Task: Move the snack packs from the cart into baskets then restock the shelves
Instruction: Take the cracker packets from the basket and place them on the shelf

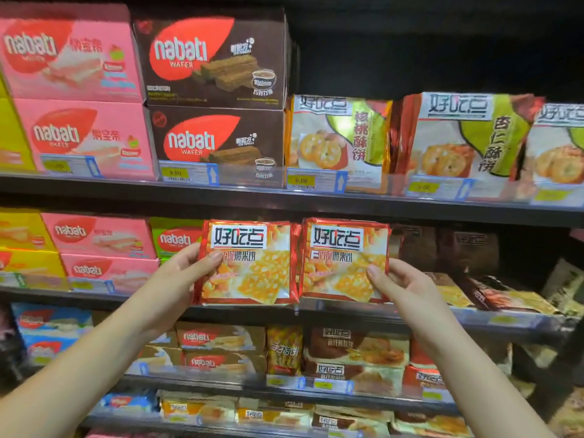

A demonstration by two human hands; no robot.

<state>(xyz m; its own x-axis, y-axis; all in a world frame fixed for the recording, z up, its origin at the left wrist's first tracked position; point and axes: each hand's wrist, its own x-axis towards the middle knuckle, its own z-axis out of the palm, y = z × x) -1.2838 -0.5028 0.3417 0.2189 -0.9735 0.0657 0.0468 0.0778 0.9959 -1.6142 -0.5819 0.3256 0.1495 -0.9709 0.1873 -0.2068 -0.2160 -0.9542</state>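
- My left hand (pixel 189 270) pinches the outer left edge of the left red foil snack pack (pixel 249 263), a glossy, flat, roughly square pouch. The thumb lies on its printed front and the fingers are curled behind.
- My right hand (pixel 401 286) grips the right red foil snack pack (pixel 344 260) the same way at its lower right edge.
- The two packs stand upright, faces towards me, side by side with their inner edges touching. Each hand is on the outside of its own pack.
- Their bottom edges sit at the front lip of the dark metal shelf (pixel 341 311), second from the top. I cannot tell whether they rest on it.
- The open slot lies straight ahead, farther in, so I judge the next move to be a level push away from me.
- Stiff pink cardboard wafer boxes (pixel 104 238) bound the slot on the left, and dim brown foil packs (pixel 442 245) on the right.
- The crinkly foil looks slippery and soft, so the packs may buckle or tip forward.
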